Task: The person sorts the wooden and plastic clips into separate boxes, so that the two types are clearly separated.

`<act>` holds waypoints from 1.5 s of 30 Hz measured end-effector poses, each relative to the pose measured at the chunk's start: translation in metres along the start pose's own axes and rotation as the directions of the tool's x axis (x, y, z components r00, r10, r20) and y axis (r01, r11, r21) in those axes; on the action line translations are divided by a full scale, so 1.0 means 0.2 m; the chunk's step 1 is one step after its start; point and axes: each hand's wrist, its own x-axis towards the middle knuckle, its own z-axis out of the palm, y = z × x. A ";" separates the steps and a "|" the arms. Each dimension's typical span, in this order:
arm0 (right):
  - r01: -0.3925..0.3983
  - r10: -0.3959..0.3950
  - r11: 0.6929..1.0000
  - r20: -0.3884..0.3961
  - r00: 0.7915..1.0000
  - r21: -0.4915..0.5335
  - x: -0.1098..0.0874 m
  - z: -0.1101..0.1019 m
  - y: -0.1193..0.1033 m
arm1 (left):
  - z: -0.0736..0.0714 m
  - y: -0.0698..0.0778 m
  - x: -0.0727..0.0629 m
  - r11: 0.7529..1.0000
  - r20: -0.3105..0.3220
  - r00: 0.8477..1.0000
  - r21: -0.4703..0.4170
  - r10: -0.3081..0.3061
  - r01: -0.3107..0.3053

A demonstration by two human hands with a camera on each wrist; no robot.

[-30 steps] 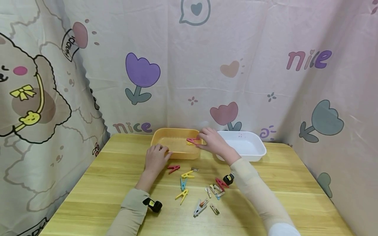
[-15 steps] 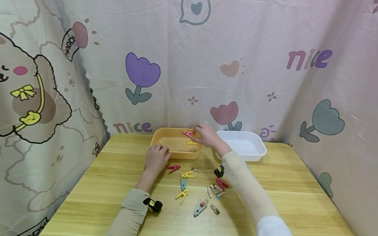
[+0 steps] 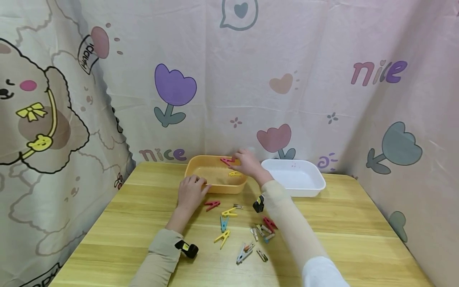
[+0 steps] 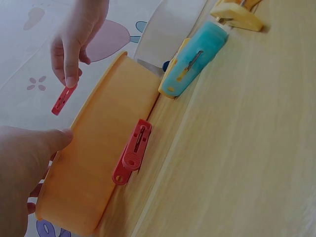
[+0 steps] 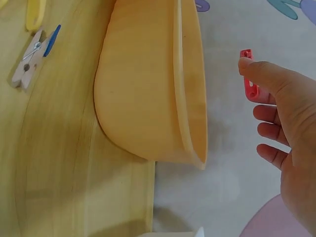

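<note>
My left hand (image 3: 191,193) grips the near-left rim of an orange plastic bin (image 3: 226,189), thumb against its outer wall. Above the bin's right part, my right hand (image 3: 250,164) pinches a red clothespin (image 5: 249,76) between thumb and forefinger. A yellow clothespin (image 3: 234,173) lies inside the bin, below that hand. On the table just in front of the bin is another red clothespin (image 4: 132,155). Closer to me lie two yellow clothespins, one farther (image 3: 229,213) and one nearer (image 3: 223,238), with a blue clothespin (image 3: 224,224) between them.
A white plastic bin (image 3: 303,192) stands right of the orange one. A small wooden clothespin (image 3: 238,206) lies before the bins. Several small pegs and a red clothespin (image 3: 269,224) cluster at centre right, with a grey clothespin (image 3: 245,253) nearer. A printed curtain (image 3: 229,79) hangs behind.
My right hand has moved left and slightly away from me over the orange bin, carrying the red clothespin off the yellow one. The left hand has stayed on the rim.
</note>
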 end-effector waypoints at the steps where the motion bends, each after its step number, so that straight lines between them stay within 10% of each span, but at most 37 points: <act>1: -0.011 0.011 1.000 0.006 1.000 0.004 0.01 0.01 0.00 | 0.00 0.00 0.00 1.000 0.001 1.000 0.003 0.001 -0.001; 18: -0.171 0.169 0.977 0.028 0.985 0.131 0.08 0.10 0.01 | -0.01 0.01 0.00 1.000 0.015 1.000 0.006 -0.010 0.010; 45: -0.182 0.183 0.981 -0.003 0.983 0.072 0.07 0.16 0.05 | -0.01 0.01 0.00 1.000 0.019 1.000 0.003 -0.012 0.012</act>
